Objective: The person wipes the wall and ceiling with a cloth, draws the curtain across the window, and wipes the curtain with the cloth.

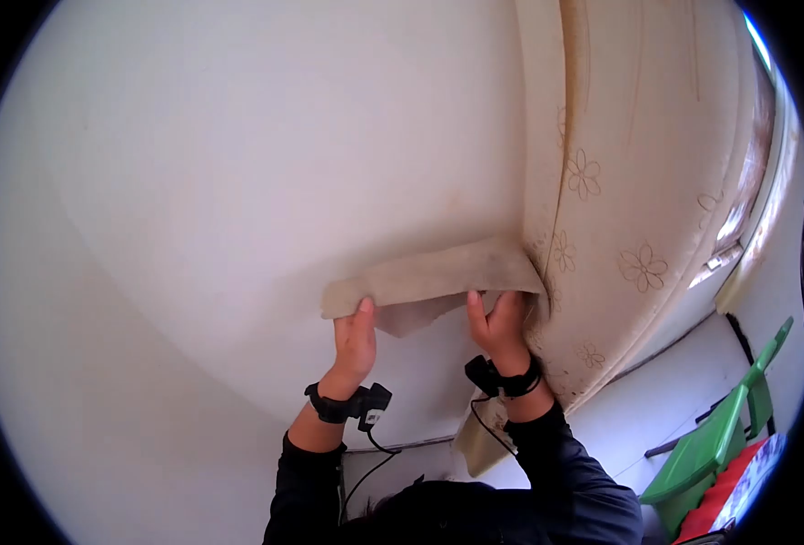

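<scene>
A beige, folded-over sheet (438, 270) of cloth-like or paper-like material lies against the white wall, its lower edge turned toward me. My left hand (356, 345) grips its left end, thumb in front and fingers hidden behind. Farther right, my right hand (500, 327) pinches the lower edge, the thumb and part of the hand showing and the other fingertips tucked under the sheet. The right end of the sheet meets a cream curtain (640, 218) with brown stitched flowers. Whether the two are joined I cannot tell.
A white wall (238, 136) fills the left and middle. Black straps with small devices (375, 406) and cables sit on both wrists. At the lower right stand a green plastic chair (702, 445) and a red cloth (716, 500). A window edge (734, 227) shows behind the curtain.
</scene>
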Available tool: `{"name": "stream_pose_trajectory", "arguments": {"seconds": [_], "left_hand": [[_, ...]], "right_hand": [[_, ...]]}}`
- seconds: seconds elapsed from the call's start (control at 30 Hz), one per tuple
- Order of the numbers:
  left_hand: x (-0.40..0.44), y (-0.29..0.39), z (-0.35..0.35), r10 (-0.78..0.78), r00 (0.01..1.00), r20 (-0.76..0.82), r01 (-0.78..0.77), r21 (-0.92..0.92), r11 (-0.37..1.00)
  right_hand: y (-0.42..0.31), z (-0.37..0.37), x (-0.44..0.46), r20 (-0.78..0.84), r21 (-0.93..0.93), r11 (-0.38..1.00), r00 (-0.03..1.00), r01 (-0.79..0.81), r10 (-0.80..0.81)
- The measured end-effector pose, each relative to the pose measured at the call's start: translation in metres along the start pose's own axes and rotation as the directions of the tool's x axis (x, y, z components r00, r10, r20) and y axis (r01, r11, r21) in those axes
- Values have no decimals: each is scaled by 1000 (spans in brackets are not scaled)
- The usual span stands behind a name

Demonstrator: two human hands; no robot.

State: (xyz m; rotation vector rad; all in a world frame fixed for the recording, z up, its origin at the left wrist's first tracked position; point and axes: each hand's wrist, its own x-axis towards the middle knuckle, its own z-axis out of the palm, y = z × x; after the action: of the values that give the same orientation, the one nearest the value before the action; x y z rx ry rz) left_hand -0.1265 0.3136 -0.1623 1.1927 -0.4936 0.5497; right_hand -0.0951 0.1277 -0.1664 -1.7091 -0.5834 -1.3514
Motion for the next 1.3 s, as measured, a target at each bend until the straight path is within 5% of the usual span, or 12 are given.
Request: {"name": "stream_pose_trajectory", "arguments": {"seconds": [0.1,0.17,0.23,0.3,0.43,0.5,0.63,0.7,0.8,1.03,1.1,1.3], "left_hand": [[-8,-2,1,186,977,-101,-156,246,956],[-12,9,8,312,877,364,-480,664,574],[-11,14,18,267,887,377,-460,654,601],[-4,21,31,358,758,545,-652,650,390],[9,36,47,414,732,541,-678,635,370],[6,36,43,258,901,349,-419,546,725],[14,43,47,260,907,330,-369,330,869],[13,37,37,314,929,195,-370,486,792],[5,34,25,482,836,263,-528,624,576],[18,27,16,640,761,105,-507,711,486],[16,20,11,654,679,333,-531,839,123],[15,-16,11,546,662,513,-568,819,-81]], "right_hand": [[0,-8,-1,95,39,998,994,54,-57],[9,-20,-2,274,35,986,950,-165,150],[15,-26,2,182,-6,993,977,-115,114],[21,-32,9,88,-50,996,993,-69,73],[31,-34,32,-16,-252,956,987,151,-160],[28,-39,46,-26,-337,914,968,227,-250],[42,-38,64,144,-346,834,903,430,-405],[52,-25,71,175,-290,834,883,469,-435],[51,-8,76,260,-312,621,693,719,-672],[42,-6,88,339,-297,565,638,770,-691],[33,0,82,324,-283,580,646,764,-691],[43,-16,77,436,-259,594,641,762,-632]]}}
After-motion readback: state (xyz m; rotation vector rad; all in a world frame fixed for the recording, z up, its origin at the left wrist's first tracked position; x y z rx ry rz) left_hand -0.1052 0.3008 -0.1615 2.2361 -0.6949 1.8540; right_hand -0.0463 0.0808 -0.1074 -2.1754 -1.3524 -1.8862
